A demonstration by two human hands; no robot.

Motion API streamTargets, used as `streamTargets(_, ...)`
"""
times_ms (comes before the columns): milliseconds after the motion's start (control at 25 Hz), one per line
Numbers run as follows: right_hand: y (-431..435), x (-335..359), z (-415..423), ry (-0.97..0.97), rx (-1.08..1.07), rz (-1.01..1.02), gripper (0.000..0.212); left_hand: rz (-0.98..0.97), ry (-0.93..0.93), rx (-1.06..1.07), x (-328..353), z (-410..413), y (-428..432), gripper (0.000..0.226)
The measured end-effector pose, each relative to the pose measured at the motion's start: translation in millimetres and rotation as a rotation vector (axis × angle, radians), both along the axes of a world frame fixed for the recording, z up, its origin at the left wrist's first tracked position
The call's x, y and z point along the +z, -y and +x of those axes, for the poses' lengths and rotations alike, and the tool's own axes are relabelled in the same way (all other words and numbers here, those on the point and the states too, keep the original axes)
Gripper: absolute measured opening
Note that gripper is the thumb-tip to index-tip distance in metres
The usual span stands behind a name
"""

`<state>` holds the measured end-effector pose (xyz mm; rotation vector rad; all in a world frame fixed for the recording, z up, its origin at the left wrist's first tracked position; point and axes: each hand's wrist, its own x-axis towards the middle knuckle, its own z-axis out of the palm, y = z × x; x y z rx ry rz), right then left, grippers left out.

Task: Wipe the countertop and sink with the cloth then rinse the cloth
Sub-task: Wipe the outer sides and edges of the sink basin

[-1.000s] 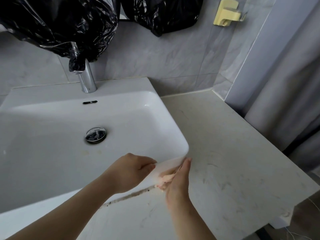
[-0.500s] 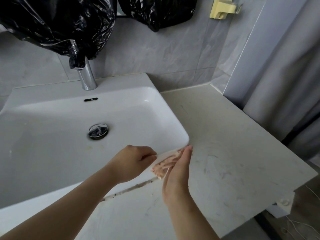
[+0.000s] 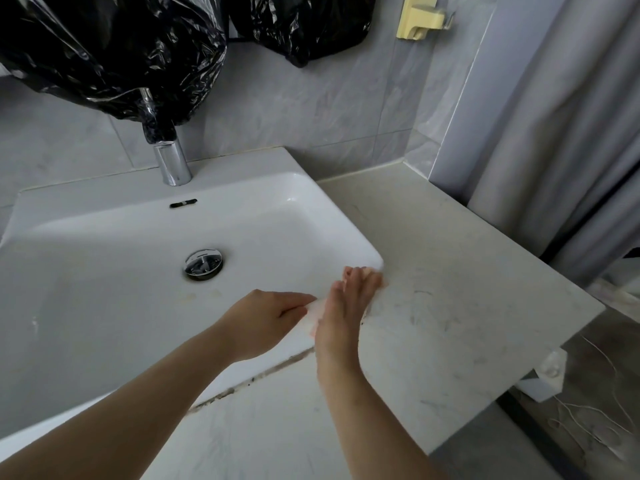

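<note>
The sink (image 3: pixel 114 306) was a smooth, glossy white rectangular basin with rounded inner corners, a round chrome drain plug (image 3: pixel 203 264) in its floor and a narrow dark overflow slot (image 3: pixel 183 203) in the back wall. Faint yellowish marks lay on the basin floor near the drain. A cylindrical chrome tap (image 3: pixel 171 161) stood on the back ledge; its top was hidden under crinkled black plastic bags (image 3: pixel 117 50) hanging above.

The table (image 3: pixel 467 299) to the right was pale, matte, stone-like, with thin grey scuffs. A dark grimy line (image 3: pixel 249 381) ran along the joint between the sink's front edge and the table.

The cloth (image 3: pixel 317 315), thin and whitish, lay over the sink's front right corner, mostly covered by both hands and hard to tell from the white rim. The left hand (image 3: pixel 266 323) was loosely curled, pinching the cloth's near end between thumb and fingers. The right hand (image 3: pixel 349 306) lay flat and nearly edge-on, fingers stretched together, pressing the cloth against the corner where sink met table.

A pale yellow plastic hook (image 3: pixel 419 17) was fixed to the grey tiled wall. A grey curtain (image 3: pixel 561 133) hung at right, cut off by the frame.
</note>
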<state>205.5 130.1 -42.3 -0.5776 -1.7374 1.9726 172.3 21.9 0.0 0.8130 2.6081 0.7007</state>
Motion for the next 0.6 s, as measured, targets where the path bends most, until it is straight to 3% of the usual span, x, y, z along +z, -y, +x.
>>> streamTargets(160,-32,-10,-18,0.094,-0.084,0.067,0.050,0.002,0.018,-0.008,-5,-1,5,0.034)
streamTargets(360,22,-17,10,0.061,0.073,0.059,0.057,0.041,0.025,-0.002,-10,-4,5,0.031)
streamTargets(520,-27,-17,-24,0.076,-0.101,-0.051,0.060,0.053,0.027,0.048,-11,-4,5,0.026)
streamTargets(600,-30,-22,-32,0.140,-0.138,-0.187,0.072,0.066,0.019,0.054,-10,-3,4,0.025)
